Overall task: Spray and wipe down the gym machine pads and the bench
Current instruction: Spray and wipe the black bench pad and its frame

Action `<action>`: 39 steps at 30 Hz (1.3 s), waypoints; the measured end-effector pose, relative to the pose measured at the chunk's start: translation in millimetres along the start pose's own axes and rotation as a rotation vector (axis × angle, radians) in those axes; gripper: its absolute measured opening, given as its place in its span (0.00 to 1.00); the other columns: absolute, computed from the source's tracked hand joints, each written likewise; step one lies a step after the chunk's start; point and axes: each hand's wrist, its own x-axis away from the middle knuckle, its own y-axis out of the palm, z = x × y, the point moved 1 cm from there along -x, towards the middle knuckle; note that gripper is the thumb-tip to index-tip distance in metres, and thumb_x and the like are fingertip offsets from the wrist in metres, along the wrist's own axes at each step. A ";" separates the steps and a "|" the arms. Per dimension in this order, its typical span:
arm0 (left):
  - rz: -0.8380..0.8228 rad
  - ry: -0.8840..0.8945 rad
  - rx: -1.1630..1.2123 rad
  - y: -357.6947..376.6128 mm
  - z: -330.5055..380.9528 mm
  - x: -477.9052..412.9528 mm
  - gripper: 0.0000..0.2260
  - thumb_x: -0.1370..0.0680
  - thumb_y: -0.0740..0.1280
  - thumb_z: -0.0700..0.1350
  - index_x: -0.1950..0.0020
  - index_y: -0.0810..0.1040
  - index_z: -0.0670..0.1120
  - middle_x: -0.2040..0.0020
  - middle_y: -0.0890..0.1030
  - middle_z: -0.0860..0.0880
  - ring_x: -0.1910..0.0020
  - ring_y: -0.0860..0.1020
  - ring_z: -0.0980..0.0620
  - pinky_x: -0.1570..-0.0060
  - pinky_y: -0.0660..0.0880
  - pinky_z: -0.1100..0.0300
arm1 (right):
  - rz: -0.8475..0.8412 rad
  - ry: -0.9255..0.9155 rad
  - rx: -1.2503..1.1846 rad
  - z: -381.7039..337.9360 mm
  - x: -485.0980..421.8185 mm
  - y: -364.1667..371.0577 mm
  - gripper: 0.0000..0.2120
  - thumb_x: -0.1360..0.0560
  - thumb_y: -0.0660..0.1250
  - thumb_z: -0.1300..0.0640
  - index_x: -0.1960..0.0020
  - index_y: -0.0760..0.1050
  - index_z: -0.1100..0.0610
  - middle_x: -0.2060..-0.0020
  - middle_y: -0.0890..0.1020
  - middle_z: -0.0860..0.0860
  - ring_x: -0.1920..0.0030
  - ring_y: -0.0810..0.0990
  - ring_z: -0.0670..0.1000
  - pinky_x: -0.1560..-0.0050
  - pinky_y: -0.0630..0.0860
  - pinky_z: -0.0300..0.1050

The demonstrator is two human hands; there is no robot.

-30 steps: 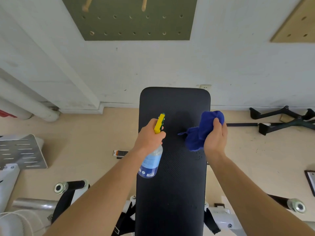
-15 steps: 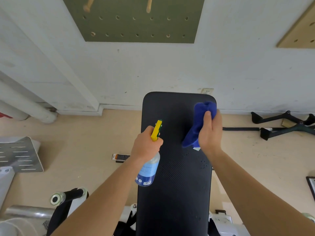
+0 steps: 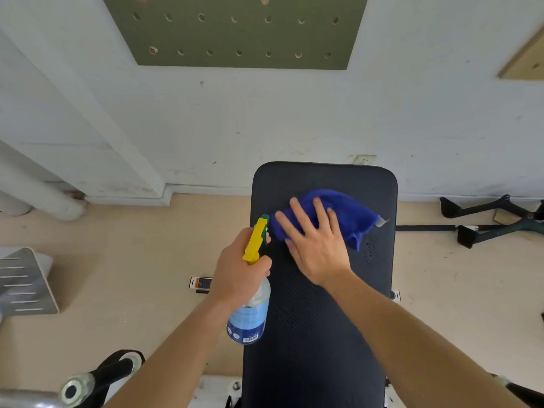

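Note:
A long black bench pad [image 3: 318,334] runs away from me toward the white wall. My right hand [image 3: 316,245] lies flat with spread fingers on a blue cloth [image 3: 350,214], pressing it against the far part of the pad. My left hand [image 3: 238,275] grips the neck of a spray bottle [image 3: 250,319] with a yellow trigger head and a blue label. The bottle hangs at the pad's left edge, its nozzle pointing toward the far end.
A black cable handle and bar [image 3: 494,222] lie on the floor to the right. A grey slotted metal plate [image 3: 26,284] sits at the left, a padded roller [image 3: 97,378] at the bottom left, a small orange-labelled item [image 3: 201,284] on the floor beside the bench.
My right hand went from holding the bunched cloth above the pad to pressing it flat on the pad, and it slid left. The left hand with the bottle stayed about where it was.

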 end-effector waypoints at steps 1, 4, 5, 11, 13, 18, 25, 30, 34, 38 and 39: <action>0.002 0.002 0.014 0.6 -1.0 0.2 0.16 0.33 0.64 0.46 0.46 0.78 0.55 0.54 0.84 0.51 0.61 0.85 0.45 0.50 0.81 0.39 | -0.020 -0.087 0.028 -1.3 16.7 8.3 0.28 0.17 0.52 0.41 0.19 0.50 0.43 0.19 0.53 0.52 0.22 0.51 0.68 0.25 0.53 0.67; 0.001 0.012 0.045 1.0 -1.0 4.0 0.16 0.33 0.64 0.45 0.46 0.78 0.54 0.54 0.84 0.52 0.62 0.85 0.46 0.50 0.81 0.40 | -0.095 -0.309 0.102 2.1 53.2 24.2 0.30 0.18 0.55 0.41 0.19 0.51 0.42 0.18 0.52 0.52 0.21 0.52 0.67 0.26 0.58 0.67; -0.002 0.010 0.053 0.6 -0.5 5.6 0.16 0.33 0.64 0.45 0.46 0.78 0.54 0.55 0.84 0.51 0.62 0.85 0.46 0.50 0.81 0.39 | -0.111 -0.350 0.124 9.3 50.2 21.6 0.30 0.18 0.55 0.39 0.19 0.51 0.41 0.18 0.52 0.52 0.21 0.52 0.67 0.26 0.58 0.67; 0.020 0.015 0.049 -7.9 -0.5 9.8 0.16 0.33 0.63 0.46 0.46 0.79 0.53 0.67 0.79 0.56 0.63 0.84 0.45 0.50 0.81 0.41 | -0.029 0.125 0.140 70.6 -25.1 -26.4 0.31 0.20 0.48 0.31 0.20 0.48 0.38 0.18 0.43 0.55 0.22 0.45 0.70 0.29 0.51 0.76; 0.050 0.009 0.066 -10.3 -2.6 9.4 0.16 0.33 0.63 0.46 0.47 0.78 0.54 0.64 0.81 0.55 0.63 0.84 0.45 0.50 0.81 0.41 | -0.010 0.263 0.059 66.4 -21.8 -24.7 0.30 0.17 0.48 0.37 0.19 0.44 0.41 0.19 0.42 0.56 0.21 0.45 0.67 0.26 0.53 0.72; 0.070 -0.003 0.105 -3.4 -9.6 10.7 0.15 0.34 0.63 0.44 0.49 0.78 0.54 0.59 0.83 0.51 0.64 0.86 0.48 0.54 0.79 0.48 | -0.025 0.069 0.029 18.5 56.0 22.4 0.30 0.19 0.56 0.45 0.19 0.52 0.45 0.18 0.45 0.54 0.20 0.49 0.62 0.25 0.58 0.64; 0.050 0.000 0.161 15.2 -18.7 16.6 0.16 0.34 0.63 0.43 0.48 0.79 0.52 0.55 0.84 0.51 0.64 0.86 0.49 0.53 0.82 0.44 | -0.092 -0.096 0.105 25.4 76.3 28.0 0.30 0.20 0.57 0.47 0.19 0.55 0.45 0.19 0.52 0.55 0.21 0.58 0.60 0.25 0.60 0.62; 0.064 0.006 0.137 7.1 -20.4 8.8 0.14 0.32 0.64 0.43 0.48 0.79 0.52 0.61 0.82 0.53 0.63 0.86 0.47 0.58 0.78 0.54 | 0.052 0.101 0.016 41.4 -46.5 -26.4 0.27 0.15 0.48 0.46 0.18 0.49 0.48 0.18 0.46 0.54 0.19 0.47 0.61 0.22 0.53 0.60; 0.096 0.028 0.137 -5.6 -19.9 -3.9 0.13 0.28 0.66 0.38 0.47 0.78 0.51 0.53 0.83 0.49 0.62 0.86 0.44 0.61 0.77 0.62 | 0.115 0.136 -0.046 13.1 -97.7 -38.2 0.26 0.15 0.44 0.46 0.18 0.49 0.50 0.18 0.46 0.54 0.19 0.46 0.61 0.21 0.52 0.57; 0.138 0.036 0.175 -16.6 -26.7 -13.6 0.15 0.34 0.63 0.42 0.48 0.79 0.48 0.55 0.84 0.48 0.64 0.85 0.46 0.57 0.83 0.45 | 0.118 -0.095 -0.030 -29.6 -51.1 -2.2 0.25 0.16 0.52 0.49 0.20 0.59 0.52 0.19 0.54 0.56 0.20 0.54 0.62 0.22 0.58 0.58; 0.135 0.038 0.172 -18.0 -29.7 -14.3 0.15 0.34 0.63 0.42 0.49 0.79 0.49 0.56 0.84 0.49 0.64 0.86 0.46 0.54 0.83 0.40 | 0.129 -0.152 -0.032 -36.9 -31.5 10.0 0.25 0.17 0.55 0.50 0.22 0.63 0.53 0.20 0.57 0.56 0.21 0.56 0.62 0.23 0.60 0.59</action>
